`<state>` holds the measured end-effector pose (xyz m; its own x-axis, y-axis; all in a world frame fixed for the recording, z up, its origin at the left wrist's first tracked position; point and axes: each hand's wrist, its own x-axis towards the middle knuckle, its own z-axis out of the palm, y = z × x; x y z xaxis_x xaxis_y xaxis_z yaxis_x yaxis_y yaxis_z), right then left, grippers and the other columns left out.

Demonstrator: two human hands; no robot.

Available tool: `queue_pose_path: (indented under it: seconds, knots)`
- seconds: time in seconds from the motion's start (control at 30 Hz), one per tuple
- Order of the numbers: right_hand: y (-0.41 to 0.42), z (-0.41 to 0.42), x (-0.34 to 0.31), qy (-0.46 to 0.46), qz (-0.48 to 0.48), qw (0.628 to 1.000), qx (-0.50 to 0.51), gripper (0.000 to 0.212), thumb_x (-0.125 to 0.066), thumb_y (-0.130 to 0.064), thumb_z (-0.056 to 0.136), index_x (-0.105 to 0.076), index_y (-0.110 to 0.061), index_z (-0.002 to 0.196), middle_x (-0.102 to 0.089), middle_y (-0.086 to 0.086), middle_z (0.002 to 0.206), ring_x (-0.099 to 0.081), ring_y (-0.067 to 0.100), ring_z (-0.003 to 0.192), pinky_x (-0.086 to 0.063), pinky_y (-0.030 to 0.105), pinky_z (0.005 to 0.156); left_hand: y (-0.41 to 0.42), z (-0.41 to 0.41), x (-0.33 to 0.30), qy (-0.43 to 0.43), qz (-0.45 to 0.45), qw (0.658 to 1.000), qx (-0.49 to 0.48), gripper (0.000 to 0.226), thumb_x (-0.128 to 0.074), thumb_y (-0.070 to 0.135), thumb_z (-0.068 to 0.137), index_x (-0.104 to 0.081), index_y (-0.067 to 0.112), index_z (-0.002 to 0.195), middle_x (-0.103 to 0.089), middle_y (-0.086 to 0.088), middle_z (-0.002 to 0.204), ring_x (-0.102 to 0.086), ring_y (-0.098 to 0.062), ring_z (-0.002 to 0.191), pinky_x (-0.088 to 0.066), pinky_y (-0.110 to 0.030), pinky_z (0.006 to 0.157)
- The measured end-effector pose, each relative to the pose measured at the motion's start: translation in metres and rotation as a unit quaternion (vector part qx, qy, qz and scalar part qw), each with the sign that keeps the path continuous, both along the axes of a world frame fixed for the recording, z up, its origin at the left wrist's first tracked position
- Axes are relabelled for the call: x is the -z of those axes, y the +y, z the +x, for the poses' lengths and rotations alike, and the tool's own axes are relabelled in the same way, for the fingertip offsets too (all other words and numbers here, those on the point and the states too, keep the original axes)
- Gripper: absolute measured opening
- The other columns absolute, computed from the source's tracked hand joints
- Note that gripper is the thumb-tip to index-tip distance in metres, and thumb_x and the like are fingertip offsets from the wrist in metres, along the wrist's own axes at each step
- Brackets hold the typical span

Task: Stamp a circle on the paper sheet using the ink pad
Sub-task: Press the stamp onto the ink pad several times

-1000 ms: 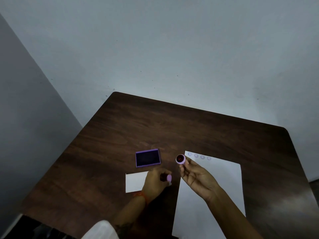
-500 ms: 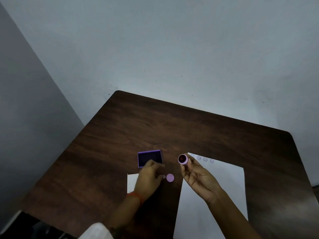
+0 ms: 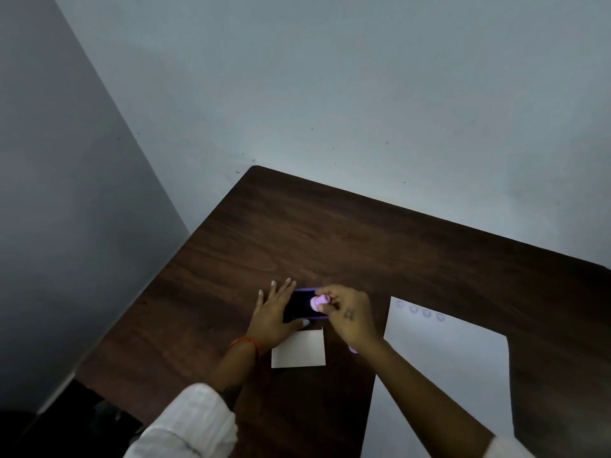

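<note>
Two hands meet at the ink pad [image 3: 299, 309]: the left hand [image 3: 272, 314], fingers spread, steadies it, while the right hand [image 3: 347, 314] pinches the pink stamp [image 3: 319, 302] face-down over it, with the paper sheet [image 3: 446, 358] lying to the right, nearer that hand.

stamp [image 3: 318, 302] on ink pad [image 3: 299, 309], hands [image 3: 348, 317] holding
</note>
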<state>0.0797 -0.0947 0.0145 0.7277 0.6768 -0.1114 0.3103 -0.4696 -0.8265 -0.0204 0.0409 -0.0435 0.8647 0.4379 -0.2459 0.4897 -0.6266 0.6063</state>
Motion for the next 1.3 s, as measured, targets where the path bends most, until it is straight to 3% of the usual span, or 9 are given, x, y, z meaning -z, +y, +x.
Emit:
queue_pose_path:
  seconds: [0.1,0.2,0.27,0.33,0.5,0.67,0.9,1.07,1.3]
  knots:
    - [0.015,-0.003,0.011,-0.133,-0.066,0.981,-0.124,0.021,-0.056,-0.002,0.084,-0.066,0.0,0.102,-0.069,0.02,0.102,-0.063,0.031,0.094,-0.052,0.038,0.085,0.008,-0.005,0.015,0.001,0.013,1.0,0.01,0.077,-0.055,0.045,0.086,-0.012,0.024,0.146,-0.008,0.003,0.158,0.006,-0.021,0.145,0.011,-0.047,0.116]
    - [0.021,-0.004,0.029,-0.195,-0.11,0.948,-0.227,0.022,-0.064,0.007,0.072,-0.067,0.002,0.094,-0.071,0.023,0.093,-0.067,0.038,0.089,-0.056,0.041,0.077,0.009,-0.009,0.024,-0.028,0.028,0.999,0.008,0.083,-0.039,0.065,0.075,-0.014,0.028,0.145,-0.01,0.006,0.157,0.007,-0.015,0.143,0.012,-0.045,0.115]
    - [0.024,-0.003,0.03,-0.247,-0.138,0.926,-0.25,0.028,-0.058,0.0,0.081,-0.06,0.001,0.109,-0.064,0.023,0.113,-0.058,0.036,0.109,-0.051,0.041,0.089,0.007,-0.009,0.027,-0.042,0.036,0.998,0.002,0.086,-0.03,0.068,0.069,-0.016,0.029,0.145,-0.012,0.007,0.157,0.007,-0.01,0.141,0.012,-0.043,0.115]
    - [0.027,-0.004,0.027,-0.243,-0.196,0.913,-0.264,0.034,-0.049,-0.006,0.089,-0.049,-0.001,0.123,-0.053,0.019,0.129,-0.045,0.032,0.123,-0.041,0.04,0.1,0.006,-0.01,0.029,-0.048,0.042,0.998,-0.001,0.083,-0.033,0.066,0.072,-0.017,0.03,0.144,-0.013,0.007,0.157,0.007,-0.009,0.14,0.013,-0.04,0.114]
    - [0.032,-0.009,0.028,-0.237,-0.213,0.922,-0.219,0.034,-0.045,-0.006,0.091,-0.048,-0.003,0.125,-0.053,0.018,0.129,-0.046,0.029,0.121,-0.04,0.035,0.1,0.006,-0.01,0.033,-0.054,0.052,0.997,-0.001,0.079,-0.036,0.064,0.076,-0.017,0.03,0.144,-0.014,0.008,0.157,0.005,-0.013,0.143,0.014,-0.037,0.113]
    - [0.03,0.007,0.017,-0.249,-0.249,0.874,-0.335,0.041,-0.045,-0.006,0.092,-0.04,-0.005,0.132,-0.043,0.017,0.141,-0.036,0.029,0.132,-0.032,0.039,0.111,0.005,-0.01,0.029,-0.052,0.054,0.997,0.003,0.085,-0.026,0.068,0.07,-0.016,0.028,0.144,-0.014,0.007,0.157,0.009,-0.008,0.139,0.014,-0.037,0.112]
    - [0.035,0.013,0.019,-0.195,-0.17,0.935,-0.242,0.023,-0.051,-0.002,0.086,-0.063,0.001,0.105,-0.063,0.023,0.109,-0.058,0.035,0.102,-0.045,0.036,0.084,0.006,-0.01,0.026,-0.053,0.043,0.998,-0.001,0.087,-0.028,0.068,0.068,-0.02,0.027,0.144,-0.016,0.007,0.156,0.005,-0.012,0.143,0.014,-0.036,0.112]
    - [0.042,0.007,0.018,-0.251,-0.213,0.897,-0.295,0.039,-0.049,-0.006,0.089,-0.044,-0.002,0.128,-0.051,0.017,0.127,-0.045,0.031,0.119,-0.039,0.037,0.097,0.006,-0.01,0.026,-0.053,0.048,0.997,0.002,0.093,-0.027,0.077,0.065,-0.019,0.028,0.144,-0.015,0.009,0.156,0.006,-0.009,0.14,0.013,-0.037,0.113]
    - [0.048,0.005,0.015,-0.277,-0.245,0.879,-0.3,0.041,-0.053,-0.006,0.086,-0.045,-0.002,0.126,-0.05,0.019,0.127,-0.045,0.031,0.119,-0.039,0.037,0.098,0.004,-0.01,0.025,-0.06,0.046,0.997,0.001,0.092,-0.027,0.077,0.066,-0.019,0.028,0.144,-0.016,0.008,0.156,0.005,-0.013,0.144,0.013,-0.036,0.113]
